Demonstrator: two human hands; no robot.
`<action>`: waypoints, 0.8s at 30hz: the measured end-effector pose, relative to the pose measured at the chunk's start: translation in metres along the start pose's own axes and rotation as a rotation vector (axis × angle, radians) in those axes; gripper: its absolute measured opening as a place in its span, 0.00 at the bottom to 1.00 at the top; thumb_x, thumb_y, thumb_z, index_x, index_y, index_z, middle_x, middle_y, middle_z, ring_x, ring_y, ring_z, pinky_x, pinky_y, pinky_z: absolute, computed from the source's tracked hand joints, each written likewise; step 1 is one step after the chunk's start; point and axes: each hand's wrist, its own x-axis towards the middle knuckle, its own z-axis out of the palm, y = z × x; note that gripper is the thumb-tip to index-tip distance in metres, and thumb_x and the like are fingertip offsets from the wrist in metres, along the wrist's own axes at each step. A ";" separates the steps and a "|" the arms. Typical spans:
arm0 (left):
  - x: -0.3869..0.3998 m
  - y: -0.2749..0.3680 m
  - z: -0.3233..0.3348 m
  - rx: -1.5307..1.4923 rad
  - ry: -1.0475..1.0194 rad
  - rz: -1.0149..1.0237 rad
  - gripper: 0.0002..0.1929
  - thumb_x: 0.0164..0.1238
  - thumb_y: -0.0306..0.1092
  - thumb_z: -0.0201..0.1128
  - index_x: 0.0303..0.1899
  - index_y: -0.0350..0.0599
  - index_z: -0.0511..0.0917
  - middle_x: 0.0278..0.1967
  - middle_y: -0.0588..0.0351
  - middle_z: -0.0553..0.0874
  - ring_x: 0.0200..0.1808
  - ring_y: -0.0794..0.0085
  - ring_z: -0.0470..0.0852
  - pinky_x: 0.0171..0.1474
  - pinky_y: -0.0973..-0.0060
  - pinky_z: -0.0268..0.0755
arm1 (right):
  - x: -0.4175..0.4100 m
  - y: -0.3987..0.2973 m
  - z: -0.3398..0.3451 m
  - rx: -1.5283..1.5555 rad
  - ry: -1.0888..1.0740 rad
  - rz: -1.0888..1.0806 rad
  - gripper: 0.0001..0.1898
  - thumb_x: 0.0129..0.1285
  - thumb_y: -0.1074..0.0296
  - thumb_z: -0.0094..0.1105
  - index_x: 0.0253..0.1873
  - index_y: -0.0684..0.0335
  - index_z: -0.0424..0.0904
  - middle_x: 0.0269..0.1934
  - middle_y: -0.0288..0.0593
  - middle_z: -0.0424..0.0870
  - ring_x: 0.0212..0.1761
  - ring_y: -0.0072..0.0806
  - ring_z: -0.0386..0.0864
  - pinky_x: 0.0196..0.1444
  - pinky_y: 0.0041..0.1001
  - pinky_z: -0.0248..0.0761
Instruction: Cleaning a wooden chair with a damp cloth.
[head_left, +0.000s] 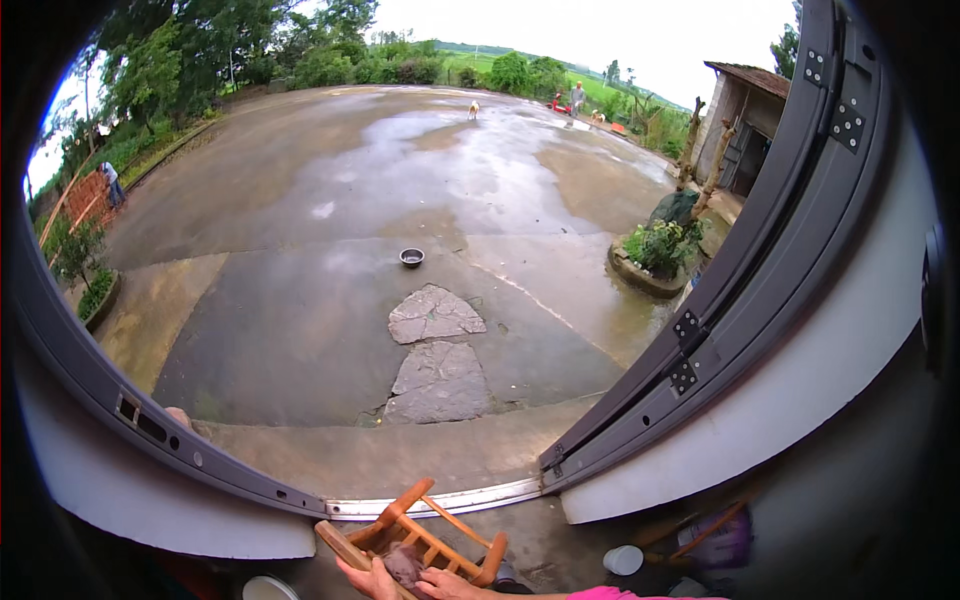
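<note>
A small wooden stool (442, 544) lies tilted at the bottom of the head view, its legs and rungs turned away from me. My left hand (369, 579) grips the edge of its seat (339, 544). Against the underside, between the rungs, is a crumpled greyish-brown cloth (403, 564). My right hand (448, 583), below a pink sleeve (604, 592), has its fingers on the cloth's right side. Part of both hands is cut off by the lower picture edge.
Ahead runs a metal door sill (442, 504) between dark door frames (720, 322). A white cup-like container (623, 559) and a purple bucket (720, 536) stand right. Outside, a bowl (412, 257) sits on wet concrete; a dog (473, 110) and two people (577, 98) are farther off.
</note>
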 end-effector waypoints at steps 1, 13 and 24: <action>0.002 0.000 0.002 -0.016 0.003 -0.024 0.41 0.47 0.24 0.66 0.67 0.36 0.58 0.54 0.39 0.76 0.52 0.53 0.78 0.57 0.63 0.70 | 0.002 -0.003 -0.007 0.001 0.022 -0.054 0.16 0.67 0.57 0.47 0.47 0.65 0.76 0.47 0.59 0.75 0.49 0.53 0.74 0.52 0.44 0.67; 0.032 -0.004 0.011 0.028 0.098 -0.016 0.41 0.47 0.25 0.66 0.67 0.36 0.58 0.56 0.35 0.74 0.55 0.53 0.76 0.56 0.64 0.72 | 0.050 0.005 -0.032 -0.106 -0.212 0.143 0.21 0.69 0.52 0.41 0.61 0.55 0.70 0.50 0.59 0.75 0.51 0.53 0.75 0.55 0.46 0.68; 0.032 0.012 0.034 -0.037 0.076 0.067 0.42 0.49 0.27 0.68 0.68 0.37 0.56 0.57 0.35 0.73 0.57 0.52 0.76 0.57 0.63 0.72 | 0.058 0.025 -0.045 -0.140 -0.085 0.101 0.18 0.68 0.55 0.43 0.53 0.59 0.74 0.41 0.60 0.78 0.47 0.56 0.77 0.51 0.47 0.70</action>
